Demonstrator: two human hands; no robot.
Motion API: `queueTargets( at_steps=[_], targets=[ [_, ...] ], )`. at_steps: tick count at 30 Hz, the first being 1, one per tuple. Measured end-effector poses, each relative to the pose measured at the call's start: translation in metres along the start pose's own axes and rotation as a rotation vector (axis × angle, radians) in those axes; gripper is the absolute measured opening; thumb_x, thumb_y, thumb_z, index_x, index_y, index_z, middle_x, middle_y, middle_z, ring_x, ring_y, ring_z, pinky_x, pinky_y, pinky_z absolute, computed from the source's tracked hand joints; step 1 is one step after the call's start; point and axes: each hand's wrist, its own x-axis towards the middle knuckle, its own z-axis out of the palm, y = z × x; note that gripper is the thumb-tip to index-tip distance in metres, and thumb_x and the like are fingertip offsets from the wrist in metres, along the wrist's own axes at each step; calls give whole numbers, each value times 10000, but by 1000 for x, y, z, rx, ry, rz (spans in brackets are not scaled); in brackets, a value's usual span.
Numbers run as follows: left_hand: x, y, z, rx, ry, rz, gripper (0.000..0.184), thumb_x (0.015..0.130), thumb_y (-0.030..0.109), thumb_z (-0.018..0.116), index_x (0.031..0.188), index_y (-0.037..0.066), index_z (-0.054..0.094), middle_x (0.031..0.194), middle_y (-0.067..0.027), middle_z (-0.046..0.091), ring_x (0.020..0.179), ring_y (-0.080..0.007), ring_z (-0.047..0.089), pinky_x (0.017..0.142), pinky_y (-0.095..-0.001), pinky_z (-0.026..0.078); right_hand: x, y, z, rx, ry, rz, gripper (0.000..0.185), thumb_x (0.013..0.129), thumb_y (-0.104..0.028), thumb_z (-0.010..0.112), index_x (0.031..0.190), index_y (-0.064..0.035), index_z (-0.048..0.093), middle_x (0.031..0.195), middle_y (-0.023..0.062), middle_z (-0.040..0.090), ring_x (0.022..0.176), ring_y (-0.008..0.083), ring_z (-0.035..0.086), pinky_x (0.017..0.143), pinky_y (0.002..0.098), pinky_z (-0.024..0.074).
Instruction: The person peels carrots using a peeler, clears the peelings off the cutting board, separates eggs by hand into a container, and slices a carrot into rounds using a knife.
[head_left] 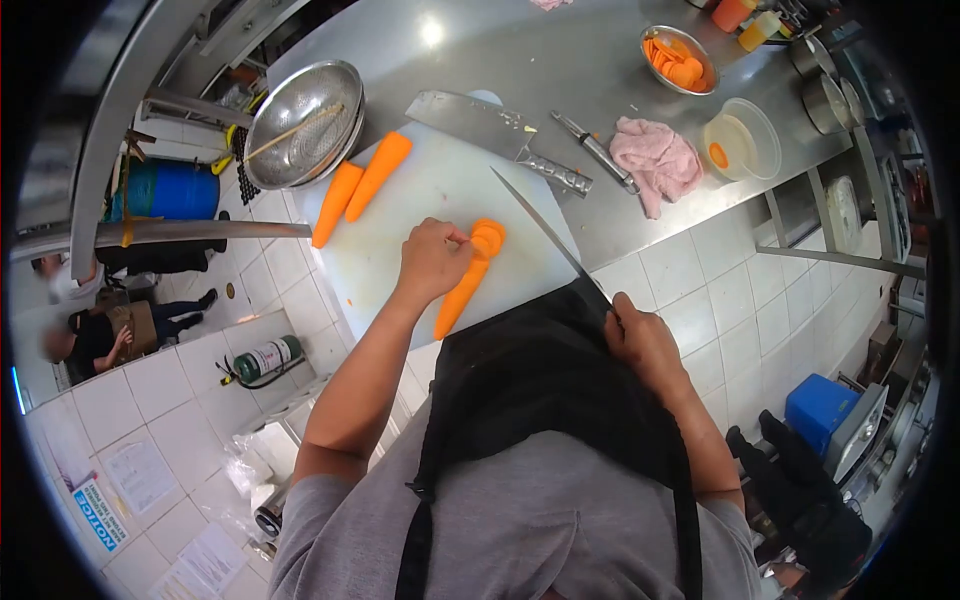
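I log a partly sliced carrot (461,299) on the white cutting board (385,285). Left hand (434,262) curled at its slices; pinch or touch, I can't tell. Right hand (644,342) grips the knife (547,228). I judge the carrot light, stiff, slick-cut; best held along its sides.

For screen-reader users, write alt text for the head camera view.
A person's left hand touches a partly sliced carrot on a white cutting board while the right hand holds a knife. Two more carrots lie there, with a cleaver across the far edge; a pink cloth and bowl of carrot slices are nearby.
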Motion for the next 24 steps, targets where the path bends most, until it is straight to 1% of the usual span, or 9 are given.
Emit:
queueTargets(
  at_steps=[2,4,6,10,12,15,19,23,24],
  targets=[
    [-5,6,-12,-66,30,47,135,859,141,765,952,43,758,1024,-163,697,973,-317,670,873,-413,543,-1,1,2,39,-6,-18,151,1006,-159,597,990,-54,489,677,240,653,677,481,658,607,594,506],
    [-16,24,-39,-486,-15,181,154,884,135,790,954,7,740,977,-106,690,898,-232,654,824,-335,530,0,0,1,31,2,-15,145,1003,-156,600,992,-56,495,679,241,654,679,480,659,610,594,506],
    [-44,60,-78,-638,17,448,46,879,19,769,923,23,754,967,-92,674,874,-203,656,790,-298,519,0,-2,1,25,2,-9,140,1001,-154,602,994,-58,501,681,241,654,681,479,660,612,594,507],
    [-125,132,-131,-900,147,888,27,852,67,789,857,42,779,900,-127,685,765,-242,657,654,-379,532,6,-1,6,16,33,-42,135,987,-136,618,987,-50,515,676,241,652,665,480,657,605,589,515],
    [-137,152,-159,-923,-32,1204,163,921,122,790,764,97,756,859,-72,715,788,-225,645,669,-356,547,11,-2,8,2,51,-78,138,982,-131,624,982,-44,517,674,239,652,658,480,656,601,585,518],
    [-163,169,-160,-1084,8,1177,121,783,61,859,765,113,751,895,-36,697,833,-216,625,747,-378,495,15,-6,9,-19,48,-101,143,976,-118,631,976,-33,517,665,232,650,644,477,654,592,582,519],
    [-173,165,-152,-1246,70,1108,83,847,133,844,789,101,794,854,-52,722,812,-239,645,720,-383,488,17,-9,8,-8,32,-128,139,972,-109,636,979,-29,522,665,229,652,647,473,657,590,579,516],
    [-142,115,-132,-921,269,803,97,990,101,711,940,19,718,939,-113,711,799,-227,640,678,-334,526,15,-6,9,-23,30,-117,140,980,-126,627,977,-32,524,674,237,655,659,476,657,601,579,512],
    [-128,98,-125,-744,309,686,49,978,17,691,944,-15,708,990,-125,704,812,-235,633,710,-320,509,14,-6,8,-25,35,-114,140,980,-126,627,977,-32,524,674,237,655,659,476,657,601,579,512]
  ],
)
